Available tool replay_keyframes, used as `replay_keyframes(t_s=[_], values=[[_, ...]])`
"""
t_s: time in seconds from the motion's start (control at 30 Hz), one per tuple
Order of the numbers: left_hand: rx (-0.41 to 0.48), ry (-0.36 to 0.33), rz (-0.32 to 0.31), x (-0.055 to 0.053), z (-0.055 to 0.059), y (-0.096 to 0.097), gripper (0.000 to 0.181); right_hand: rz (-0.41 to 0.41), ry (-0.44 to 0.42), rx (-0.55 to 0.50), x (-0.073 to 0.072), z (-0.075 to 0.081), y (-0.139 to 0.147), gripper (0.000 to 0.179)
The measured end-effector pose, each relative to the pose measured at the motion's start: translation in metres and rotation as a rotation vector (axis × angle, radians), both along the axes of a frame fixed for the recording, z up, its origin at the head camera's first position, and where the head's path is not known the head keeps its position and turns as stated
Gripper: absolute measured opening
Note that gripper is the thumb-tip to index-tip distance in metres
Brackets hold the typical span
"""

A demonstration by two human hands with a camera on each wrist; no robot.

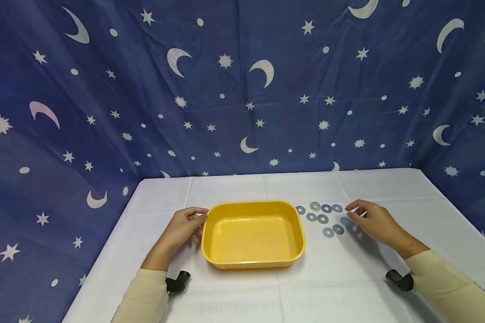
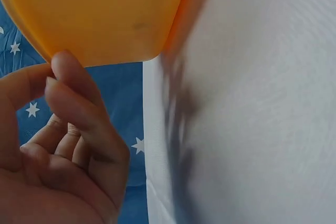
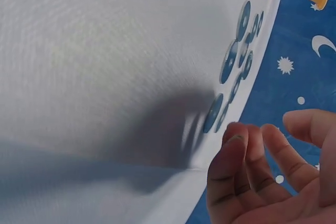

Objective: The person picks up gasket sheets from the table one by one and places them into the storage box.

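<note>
A yellow rectangular plastic tray (image 1: 252,261) with rounded corners sits on the white table. At its far left corner my left hand (image 1: 184,225) pinches the rim between thumb and finger; the left wrist view shows the fingertips (image 2: 66,62) at the edge of the yellow wall. To the right of the tray lie several flat grey metal washers (image 1: 323,219), loosely grouped. My right hand (image 1: 371,220) hovers just right of them, fingers loosely bent, with nothing held. One washer (image 1: 346,221) lies right beneath its fingertips. In the right wrist view the washers (image 3: 229,61) appear beyond the fingers.
A white cloth (image 1: 242,296) covers the table. Dark blue fabric (image 1: 234,121) with moons and stars hangs behind and along the sides. Each forearm carries a small black wrist device, one on the left (image 1: 178,282) and another on the right (image 1: 400,280).
</note>
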State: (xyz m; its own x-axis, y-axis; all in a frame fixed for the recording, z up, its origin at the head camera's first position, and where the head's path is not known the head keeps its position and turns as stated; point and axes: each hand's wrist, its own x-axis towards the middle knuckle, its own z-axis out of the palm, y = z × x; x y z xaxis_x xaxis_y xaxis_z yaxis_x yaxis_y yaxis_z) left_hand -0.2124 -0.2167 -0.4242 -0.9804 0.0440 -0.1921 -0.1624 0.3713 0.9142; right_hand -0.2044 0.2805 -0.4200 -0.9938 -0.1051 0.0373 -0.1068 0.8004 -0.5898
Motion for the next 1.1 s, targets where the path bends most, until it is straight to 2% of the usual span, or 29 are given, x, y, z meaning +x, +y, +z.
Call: replay_keyframes(t_s=[0.17, 0.4, 0.67, 0.9, 1.1], values=[[0.068, -0.03, -0.012, 0.002, -0.001, -0.002, 0.036, -0.017, -0.114, -0.039, -0.003, -0.01, -0.002, 0.027], [0.136, -0.06, -0.04, 0.004, 0.0, -0.007, 0.039, -0.01, -0.171, -0.043, -0.011, -0.014, -0.002, 0.025], [0.195, -0.123, -0.074, 0.005, -0.008, -0.01, 0.04, 0.018, -0.262, -0.065, -0.016, -0.019, 0.003, 0.026], [0.33, -0.185, -0.134, 0.0, -0.016, -0.014, 0.05, 0.076, -0.33, -0.083, -0.021, -0.021, 0.012, 0.029], [0.432, -0.22, -0.182, -0.002, -0.021, -0.014, 0.056, 0.084, -0.38, -0.085, -0.025, -0.016, 0.017, 0.03]])
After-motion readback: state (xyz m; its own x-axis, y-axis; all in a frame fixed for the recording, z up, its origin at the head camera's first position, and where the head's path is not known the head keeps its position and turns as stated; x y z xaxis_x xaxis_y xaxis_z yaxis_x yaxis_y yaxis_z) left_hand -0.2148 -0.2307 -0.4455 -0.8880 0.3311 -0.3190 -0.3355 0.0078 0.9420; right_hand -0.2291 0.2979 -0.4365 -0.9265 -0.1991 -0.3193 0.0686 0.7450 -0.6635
